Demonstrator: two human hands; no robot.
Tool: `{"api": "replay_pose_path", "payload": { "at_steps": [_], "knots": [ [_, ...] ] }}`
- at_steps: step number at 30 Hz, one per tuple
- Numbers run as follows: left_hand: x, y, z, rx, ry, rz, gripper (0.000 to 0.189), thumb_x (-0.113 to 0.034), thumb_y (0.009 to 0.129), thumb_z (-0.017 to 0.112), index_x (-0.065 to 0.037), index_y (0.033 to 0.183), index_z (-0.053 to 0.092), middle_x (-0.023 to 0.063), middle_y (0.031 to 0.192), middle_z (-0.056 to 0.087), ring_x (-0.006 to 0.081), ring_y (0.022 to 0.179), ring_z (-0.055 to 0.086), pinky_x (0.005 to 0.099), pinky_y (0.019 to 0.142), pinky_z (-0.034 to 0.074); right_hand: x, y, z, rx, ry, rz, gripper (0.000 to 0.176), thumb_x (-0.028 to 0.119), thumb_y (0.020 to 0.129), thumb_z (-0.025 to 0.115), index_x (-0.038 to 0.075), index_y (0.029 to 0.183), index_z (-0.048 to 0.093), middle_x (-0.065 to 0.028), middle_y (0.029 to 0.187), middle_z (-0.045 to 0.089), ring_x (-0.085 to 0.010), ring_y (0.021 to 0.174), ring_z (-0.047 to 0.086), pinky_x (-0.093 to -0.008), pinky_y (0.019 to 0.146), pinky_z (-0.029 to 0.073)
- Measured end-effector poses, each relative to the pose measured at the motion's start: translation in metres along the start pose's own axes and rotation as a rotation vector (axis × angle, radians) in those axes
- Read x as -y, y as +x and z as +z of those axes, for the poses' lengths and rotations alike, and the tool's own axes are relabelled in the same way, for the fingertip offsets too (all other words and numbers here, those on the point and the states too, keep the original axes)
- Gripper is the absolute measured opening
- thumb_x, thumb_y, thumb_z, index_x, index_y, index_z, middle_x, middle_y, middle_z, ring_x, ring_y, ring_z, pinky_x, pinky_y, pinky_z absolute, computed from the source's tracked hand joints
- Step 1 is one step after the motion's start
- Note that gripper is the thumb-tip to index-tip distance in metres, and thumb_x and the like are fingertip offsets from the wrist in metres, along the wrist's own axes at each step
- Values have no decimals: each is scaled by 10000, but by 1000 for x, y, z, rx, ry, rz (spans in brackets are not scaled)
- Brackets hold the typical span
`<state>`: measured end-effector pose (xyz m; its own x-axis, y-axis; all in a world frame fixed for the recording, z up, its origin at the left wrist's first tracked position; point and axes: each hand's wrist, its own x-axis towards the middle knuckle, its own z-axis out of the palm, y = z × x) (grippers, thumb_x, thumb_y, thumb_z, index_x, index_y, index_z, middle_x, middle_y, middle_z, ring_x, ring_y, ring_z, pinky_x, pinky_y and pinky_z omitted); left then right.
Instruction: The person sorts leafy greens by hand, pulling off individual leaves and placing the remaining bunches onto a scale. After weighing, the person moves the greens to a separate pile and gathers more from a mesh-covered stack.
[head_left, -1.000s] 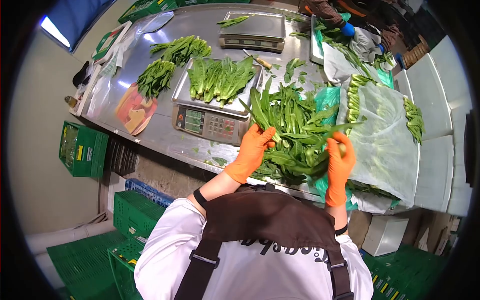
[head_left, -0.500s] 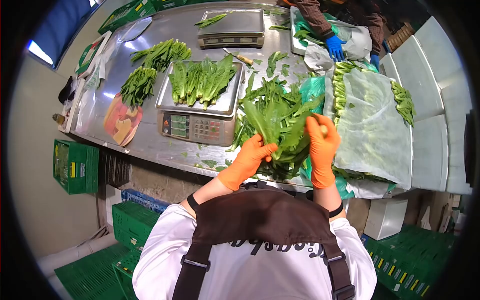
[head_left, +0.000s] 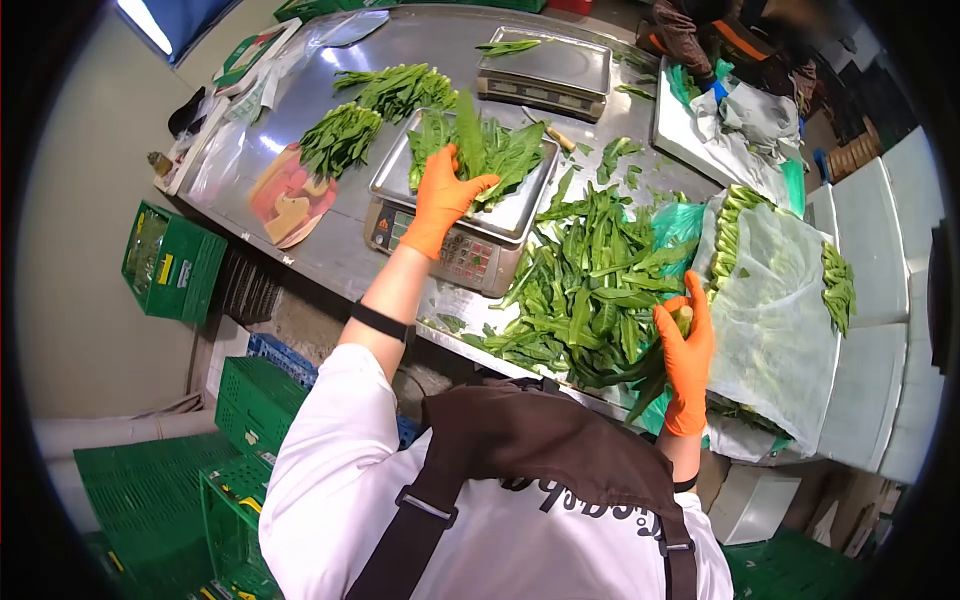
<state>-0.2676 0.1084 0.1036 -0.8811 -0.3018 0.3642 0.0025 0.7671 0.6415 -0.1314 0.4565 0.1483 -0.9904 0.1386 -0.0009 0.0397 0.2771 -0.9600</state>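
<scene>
Upper centre of the frame, over the weighing scale (head_left: 440, 242), my left hand (head_left: 443, 200) is closed on a bunch of leafy greens (head_left: 466, 128). It holds the bunch low, near the stems, with the leaf tips pointing to the top of the frame. The bunch lies on the scale's steel pan (head_left: 523, 216), among more greens spread across it.

My right hand (head_left: 685, 350) is well apart from the left, at the lower right of centre. It is wrapped around the thick ends of a few stalks (head_left: 625, 372) at the near edge of the loose pile (head_left: 590, 280) on the worktop (head_left: 330, 255).

I judge these greens to be light and limp. The leaves are soft and will tear or bruise if squeezed, while the stems are firmer, so the stem end is the place to grip. The gloves may slip on wet leaf.

As for containers, a second scale (head_left: 545, 75) at the top carries only a few leaves. A white sheet (head_left: 775, 300) at right has rows of greens along its edges, with a green plastic bag (head_left: 680, 222) beside it. Green crates (head_left: 170, 265) stand at lower left, and I cannot make out their contents. Two more bundles (head_left: 340, 140) lie at upper left.
</scene>
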Motion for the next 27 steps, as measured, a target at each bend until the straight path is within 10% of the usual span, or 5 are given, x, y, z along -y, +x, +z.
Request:
{"api": "replay_pose_path", "payload": {
  "at_steps": [2, 7, 8, 13, 27],
  "knots": [
    [-6, -7, 5, -231, 85, 200, 590, -325, 727, 765, 15, 1151, 538, 162, 1086, 575, 239, 773, 605, 331, 732, 488, -16, 1, 2, -40, -78, -150, 569, 81, 823, 658, 44, 1346, 434, -27, 921, 546, -108, 828, 513, -225, 788, 415],
    [-80, -112, 14, 1178, -495, 151, 290, -336, 866, 632, -73, 976, 691, 54, 852, 682, 125, 796, 624, 282, 741, 496, -12, 0, 19, -411, 302, -299, 272, 121, 935, 541, 7, 1182, 522, -82, 1171, 567, -157, 1040, 542, -288, 923, 413],
    [-95, -132, 16, 1530, -698, -137, 336, -338, 883, 615, -47, 1044, 663, 44, 924, 672, 119, 847, 610, 276, 771, 490, -8, -2, 26, -411, 298, -295, 272, 121, 935, 541, 7, 1182, 522, -82, 1171, 567, -157, 1040, 542, -288, 923, 413],
    [-120, -152, 30, 851, -1149, -173, 447, -383, 941, 525, 10, 1151, 557, 59, 1033, 599, 128, 939, 549, 251, 794, 451, -23, -11, 52, -133, 565, 13, 253, 75, 885, 610, -4, 1122, 571, -61, 1088, 591, -134, 987, 545, -264, 871, 430],
    [-109, -169, 45, 827, -1516, -661, 306, -353, 917, 586, -61, 906, 492, 28, 899, 563, 116, 825, 510, 308, 756, 418, 2, -36, 38, -74, -302, -311, 232, 107, 729, 751, 58, 907, 611, -53, 857, 573, -165, 630, 513, -283, 562, 437]
  ]
}}
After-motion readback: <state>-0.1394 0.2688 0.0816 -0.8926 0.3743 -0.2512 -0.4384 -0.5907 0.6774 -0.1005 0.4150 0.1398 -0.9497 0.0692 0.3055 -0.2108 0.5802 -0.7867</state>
